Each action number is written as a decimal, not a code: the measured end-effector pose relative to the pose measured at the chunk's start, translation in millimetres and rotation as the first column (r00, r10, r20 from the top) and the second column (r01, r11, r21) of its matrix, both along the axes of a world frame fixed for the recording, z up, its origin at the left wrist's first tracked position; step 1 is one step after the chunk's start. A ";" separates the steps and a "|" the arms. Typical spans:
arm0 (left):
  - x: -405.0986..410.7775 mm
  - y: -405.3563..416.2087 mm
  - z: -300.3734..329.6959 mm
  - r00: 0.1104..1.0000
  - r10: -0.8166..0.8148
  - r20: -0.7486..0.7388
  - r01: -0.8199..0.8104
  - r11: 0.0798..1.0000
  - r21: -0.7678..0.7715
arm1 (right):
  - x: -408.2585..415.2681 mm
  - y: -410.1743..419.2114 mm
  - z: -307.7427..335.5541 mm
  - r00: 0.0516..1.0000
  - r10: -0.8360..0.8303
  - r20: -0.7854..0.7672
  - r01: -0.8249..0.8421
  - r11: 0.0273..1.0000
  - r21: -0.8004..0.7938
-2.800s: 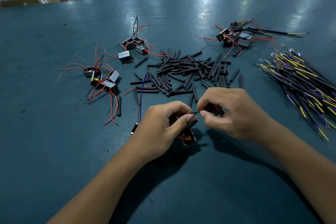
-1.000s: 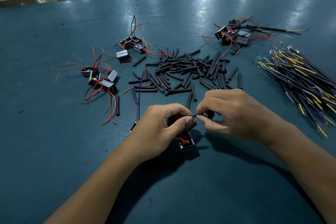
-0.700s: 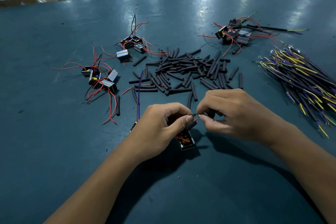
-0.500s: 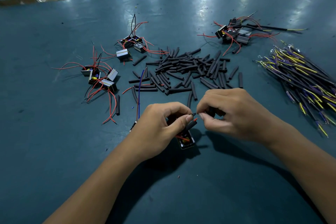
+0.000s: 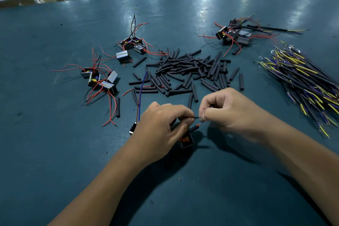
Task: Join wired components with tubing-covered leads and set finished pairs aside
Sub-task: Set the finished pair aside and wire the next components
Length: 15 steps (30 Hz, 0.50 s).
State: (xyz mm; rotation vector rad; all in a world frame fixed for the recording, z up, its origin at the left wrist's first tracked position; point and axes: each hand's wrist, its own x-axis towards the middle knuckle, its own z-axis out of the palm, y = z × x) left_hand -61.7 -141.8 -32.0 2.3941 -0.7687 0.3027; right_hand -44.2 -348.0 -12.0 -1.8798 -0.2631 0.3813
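Teal worktop [image 5: 55, 152] filled the head view, and both hands met at centre frame. The left hand [image 5: 161, 132] pinched a thin lead [image 5: 196, 117] between curled fingers, with a small black component [image 5: 186, 140] just below it. The right hand [image 5: 229, 113] pinched the same lead's other end, fingers curled tight. Loose black tubing pieces [image 5: 187, 69] lay scattered above the hands, a bundle of yellow and purple wires [image 5: 302, 82] at right, and wired components [image 5: 99, 79] at left.

Both hands low over the table, fingertips nearly meeting — left hand [image 5: 161, 124] curled (thumb forward), right hand [image 5: 227, 110] pinching
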 end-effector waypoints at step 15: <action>-0.9 -1.9 3.8 0.999 -0.021 0.025 0.021 1.000 -0.007 | 2.6 1.0 3.2 0.840 0.027 -0.542 0.142 0.953 0.267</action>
